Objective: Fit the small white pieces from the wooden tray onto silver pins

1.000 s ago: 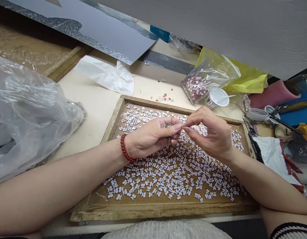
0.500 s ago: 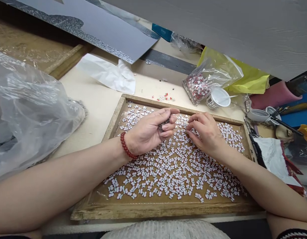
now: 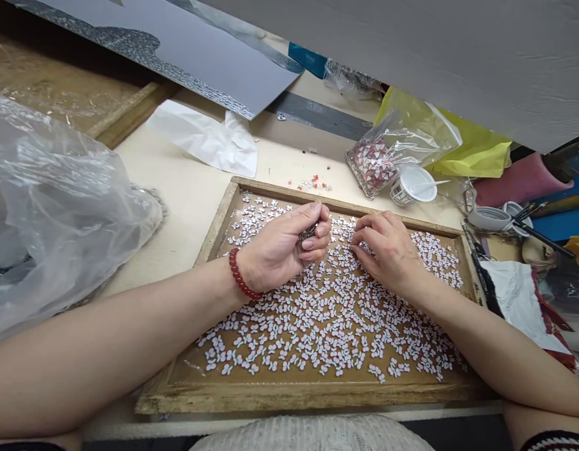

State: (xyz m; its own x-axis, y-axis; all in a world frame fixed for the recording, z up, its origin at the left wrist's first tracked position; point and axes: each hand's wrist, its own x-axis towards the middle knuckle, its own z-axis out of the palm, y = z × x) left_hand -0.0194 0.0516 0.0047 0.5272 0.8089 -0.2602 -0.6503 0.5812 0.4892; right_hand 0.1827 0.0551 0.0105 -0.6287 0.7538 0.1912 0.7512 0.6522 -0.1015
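Note:
My left hand (image 3: pixel 284 247), with a red bead bracelet (image 3: pixel 240 275) at the wrist, is palm up and curled round a clump of small silvery metal pieces (image 3: pixel 307 233). Their exact kind is too small to make out. My right hand (image 3: pixel 388 250) is low over the framed tray (image 3: pixel 318 396), thumb and fingertips close together. Whatever lies between those fingertips is hidden. Under both hands, many small white-pink charms (image 3: pixel 312 338), shaped like paired cherries, are spread in loose rows across the brown tray floor.
Behind the tray are scattered red and white bits (image 3: pixel 315 183), a clear bag of red-white pieces (image 3: pixel 374 164) and a white cup (image 3: pixel 414 185). Crumpled tissue (image 3: pixel 219 141) lies further left. A large plastic bag (image 3: pixel 64 213) stands left; a torn white packet (image 3: pixel 517 300) and tools are right.
My hands met at the fingertips a second ago; they have since parted. My right hand went down to the charms, and my left fingers have curled further round the metal pieces.

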